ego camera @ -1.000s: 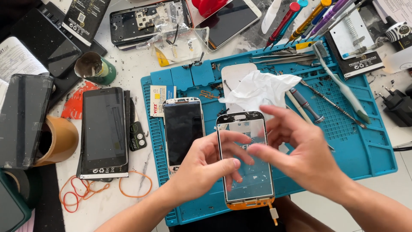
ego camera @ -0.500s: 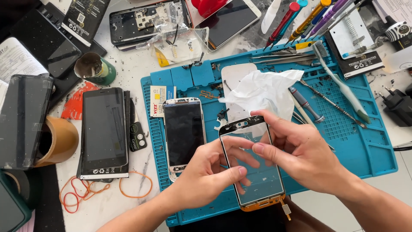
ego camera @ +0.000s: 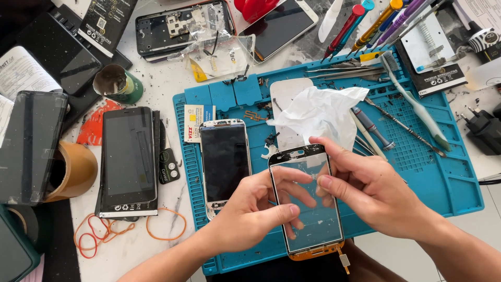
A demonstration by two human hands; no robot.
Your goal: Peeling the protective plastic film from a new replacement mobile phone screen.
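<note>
A clear phone glass panel (ego camera: 308,230) with a dark rim and an orange flex strip at its bottom is held above the blue repair mat (ego camera: 449,183). My left hand (ego camera: 250,211) grips its left edge, thumb on top and fingers underneath. My right hand (ego camera: 376,193) holds its right edge, with fingertips on the glass face. A phone with a dark screen and silver frame (ego camera: 225,159) lies flat on the mat, just left of the panel. A crumpled white tissue (ego camera: 321,112) rests on the mat behind the panel.
A larger black phone (ego camera: 129,159) lies left of the mat, with a brown tape roll (ego camera: 78,169) beside it and orange rubber bands (ego camera: 130,230) below. Screwdrivers (ego camera: 365,23), tweezers and a toothbrush (ego camera: 415,102) crowd the mat's far right. A black charger (ego camera: 482,130) sits at the right edge.
Both hands have turned the glass panel slightly and shifted it a little toward me and to the right. The fingers have re-gripped its edges.
</note>
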